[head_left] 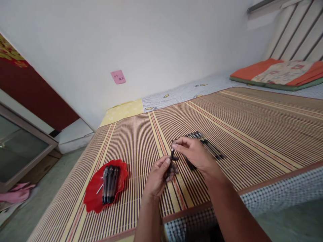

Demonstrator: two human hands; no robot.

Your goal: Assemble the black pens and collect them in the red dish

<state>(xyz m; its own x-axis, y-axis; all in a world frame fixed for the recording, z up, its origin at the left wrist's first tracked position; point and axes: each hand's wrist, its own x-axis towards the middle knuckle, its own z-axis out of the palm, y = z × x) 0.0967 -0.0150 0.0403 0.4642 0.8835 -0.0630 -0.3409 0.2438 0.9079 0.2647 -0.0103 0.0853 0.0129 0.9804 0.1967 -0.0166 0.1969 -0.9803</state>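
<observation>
My left hand (160, 174) is closed around a black pen (171, 157), held upright over the striped bamboo mat (252, 124). My right hand (193, 153) pinches the pen's top end with thumb and forefinger. Just behind my right hand lies a row of several dark pens (209, 144) on the mat. To the left, a red scalloped plate (94, 198) holds several more pens (109, 183) lying side by side.
The mat covers a bed with a checked sheet (277, 195) at its near edge. A folded orange and green quilt (277, 74) lies at the far right. A white wall with a pink note (118, 77) stands behind. A glass-fronted cabinet (17, 148) is at left.
</observation>
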